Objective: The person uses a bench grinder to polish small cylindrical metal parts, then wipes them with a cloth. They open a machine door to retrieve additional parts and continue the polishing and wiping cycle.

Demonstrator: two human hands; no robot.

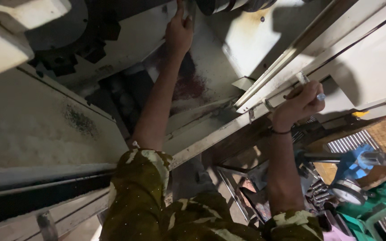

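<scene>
Setting: machine interior (45, 129) is seen from above, with pale, stained sheet-metal panels and a dark chuck-like body (68, 40) at 10 o'clock.
Left hand: the left hand (178, 31) is stretched deep into the machine toward 12 o'clock, fingers pressed narrow against a sloped panel (211, 67) just below a dark round part (228, 5); whether anything is pinched there cannot be told.
Right hand: the right hand (301, 103) is closed around a slim metal tool (310, 86), held at 2 o'clock beside the door rail (264, 85).
Tool axis: the long axis is seen to run from upper left to lower right, one end showing above the knuckles toward 11 o'clock, the rounded bluish end pointing toward 4 o'clock.
Step in hand: a reach or check inside the enclosure is judged to be under way, while the tool is kept ready at the rail.
Next move: a steady grip on the tool and a clear path past the rail edge would be called for.
Surroundings: blue fittings (358, 163) and ribbed metal parts (349, 143) are seen at 4 o'clock, on a cluttered tabletop (383, 134).
</scene>
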